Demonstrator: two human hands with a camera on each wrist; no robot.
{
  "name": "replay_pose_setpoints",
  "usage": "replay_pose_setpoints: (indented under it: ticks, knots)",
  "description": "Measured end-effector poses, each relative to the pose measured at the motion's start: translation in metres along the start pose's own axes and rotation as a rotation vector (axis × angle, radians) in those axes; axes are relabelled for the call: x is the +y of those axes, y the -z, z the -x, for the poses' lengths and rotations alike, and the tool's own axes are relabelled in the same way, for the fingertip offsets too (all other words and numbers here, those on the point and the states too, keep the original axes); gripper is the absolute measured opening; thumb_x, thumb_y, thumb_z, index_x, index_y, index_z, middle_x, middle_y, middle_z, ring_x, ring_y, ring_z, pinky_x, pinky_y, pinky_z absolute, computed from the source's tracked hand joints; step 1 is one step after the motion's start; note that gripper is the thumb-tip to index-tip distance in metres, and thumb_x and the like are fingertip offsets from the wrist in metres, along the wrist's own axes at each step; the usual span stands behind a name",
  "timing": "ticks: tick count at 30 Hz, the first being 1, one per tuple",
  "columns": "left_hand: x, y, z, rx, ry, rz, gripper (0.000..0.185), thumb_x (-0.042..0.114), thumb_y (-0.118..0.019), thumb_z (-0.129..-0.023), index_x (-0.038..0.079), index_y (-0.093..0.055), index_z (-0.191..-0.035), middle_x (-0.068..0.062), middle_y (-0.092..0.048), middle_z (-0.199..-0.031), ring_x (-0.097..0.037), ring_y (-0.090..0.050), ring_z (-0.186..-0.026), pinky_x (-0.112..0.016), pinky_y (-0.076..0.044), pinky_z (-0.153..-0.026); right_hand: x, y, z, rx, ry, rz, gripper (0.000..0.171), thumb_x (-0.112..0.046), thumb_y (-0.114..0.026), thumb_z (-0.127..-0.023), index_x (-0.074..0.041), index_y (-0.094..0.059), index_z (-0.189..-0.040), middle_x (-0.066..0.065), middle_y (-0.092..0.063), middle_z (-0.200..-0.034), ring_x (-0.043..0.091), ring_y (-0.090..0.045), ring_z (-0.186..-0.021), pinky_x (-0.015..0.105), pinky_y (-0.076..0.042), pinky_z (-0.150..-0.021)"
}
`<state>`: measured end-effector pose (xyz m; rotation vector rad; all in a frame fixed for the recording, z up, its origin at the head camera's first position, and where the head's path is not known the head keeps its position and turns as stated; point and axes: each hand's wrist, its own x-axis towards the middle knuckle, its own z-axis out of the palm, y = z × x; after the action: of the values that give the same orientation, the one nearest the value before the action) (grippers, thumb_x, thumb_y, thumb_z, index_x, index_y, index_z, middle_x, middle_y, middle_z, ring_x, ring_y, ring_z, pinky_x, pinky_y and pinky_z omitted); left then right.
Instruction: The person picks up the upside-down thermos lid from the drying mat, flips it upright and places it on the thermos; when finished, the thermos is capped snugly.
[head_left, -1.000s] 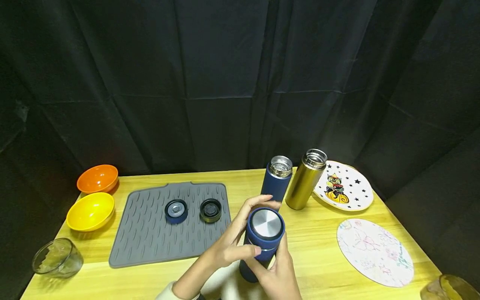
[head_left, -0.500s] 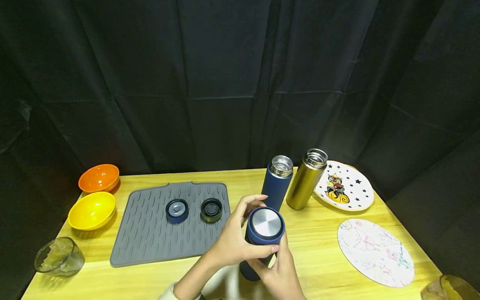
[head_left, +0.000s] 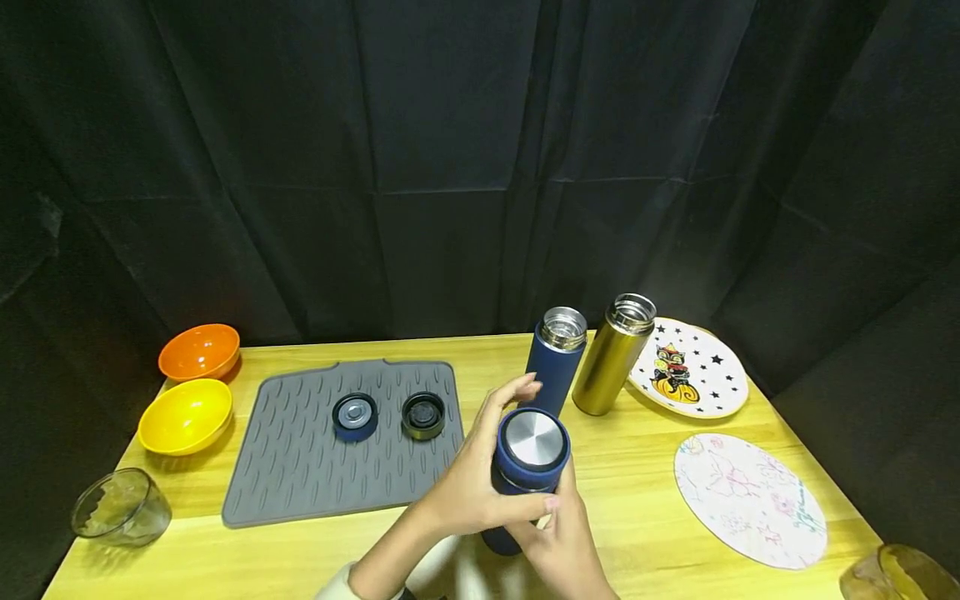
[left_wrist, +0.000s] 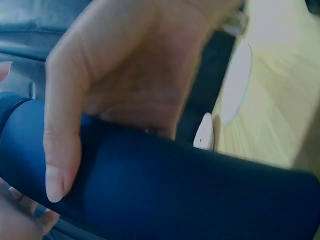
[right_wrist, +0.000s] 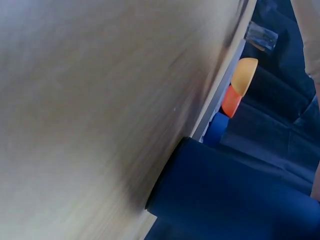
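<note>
A dark blue insulated bottle (head_left: 525, 477) with a silver-topped blue lid (head_left: 534, 438) stands upright, leaning slightly, near the table's front. My left hand (head_left: 472, 492) holds it from the left, thumb across the front and fingertips raised behind the lid. From the right, my right hand (head_left: 561, 533) grips the same bottle, its lower palm side hidden. In the left wrist view, a thumb (left_wrist: 62, 150) lies over the blue bottle body (left_wrist: 190, 185). The right wrist view shows the bottle's base end (right_wrist: 215, 190) against the table.
Behind stand a lidless blue bottle (head_left: 553, 367) and a lidless gold bottle (head_left: 609, 367). A grey mat (head_left: 300, 450) bears two lids (head_left: 355, 417). Orange (head_left: 198, 352) and yellow bowls (head_left: 186, 417) and a glass (head_left: 123, 508) are left; a plate (head_left: 716, 383), drawn disc (head_left: 750, 500) and amber glass (head_left: 896, 575) right.
My left thumb has slid right across the bottle's front, and the left fingertips have lifted slightly behind the lid. The right hand stays at the bottle, nearly still.
</note>
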<state>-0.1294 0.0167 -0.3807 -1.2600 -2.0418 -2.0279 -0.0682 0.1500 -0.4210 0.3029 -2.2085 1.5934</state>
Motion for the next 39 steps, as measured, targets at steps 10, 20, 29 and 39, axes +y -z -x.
replay_pose_setpoints:
  ticks: [10, 20, 29, 39]
  knots:
    - [0.0, 0.004, -0.004, 0.028, 0.052, -0.05, 0.093, 0.024, -0.084, -0.073, 0.025, -0.032, -0.15, -0.005, -0.045, -0.145, -0.016, -0.041, -0.133, -0.046, -0.035, -0.111, -0.001, -0.001, -0.003, -0.015, 0.013, -0.016, 0.089, 0.002, -0.08, -0.076, -0.014, -0.033, -0.15, 0.011, -0.055, -0.137, 0.004, -0.05, -0.125, 0.014, -0.038, -0.103]
    - [0.003, 0.005, -0.003, 0.011, 0.021, -0.056, 0.091, 0.021, -0.08, -0.074, 0.021, -0.032, -0.15, -0.004, -0.051, -0.137, -0.017, -0.047, -0.128, -0.038, -0.039, -0.108, 0.0, -0.001, -0.003, -0.02, 0.019, -0.01, 0.092, 0.004, -0.08, -0.076, -0.013, -0.03, -0.152, 0.015, -0.053, -0.14, 0.002, -0.048, -0.127, 0.012, -0.036, -0.104]
    - [0.007, 0.004, -0.002, 0.028, 0.059, -0.098, 0.096, 0.023, -0.084, -0.072, 0.026, -0.03, -0.151, 0.001, -0.049, -0.141, -0.017, -0.045, -0.131, -0.041, -0.038, -0.11, 0.0, 0.001, -0.003, -0.015, 0.0, -0.01, 0.09, 0.004, -0.079, -0.077, -0.012, -0.031, -0.151, 0.015, -0.053, -0.138, 0.002, -0.049, -0.125, 0.013, -0.038, -0.102]
    - [0.011, 0.003, -0.003, 0.067, 0.07, -0.104, 0.091, 0.02, -0.086, -0.071, 0.022, -0.036, -0.147, 0.001, -0.059, -0.133, -0.015, -0.052, -0.124, -0.04, -0.042, -0.106, 0.0, 0.0, -0.004, -0.008, 0.027, 0.009, 0.086, 0.006, -0.08, -0.074, -0.009, -0.036, -0.146, 0.013, -0.055, -0.135, 0.001, -0.05, -0.123, 0.013, -0.038, -0.101]
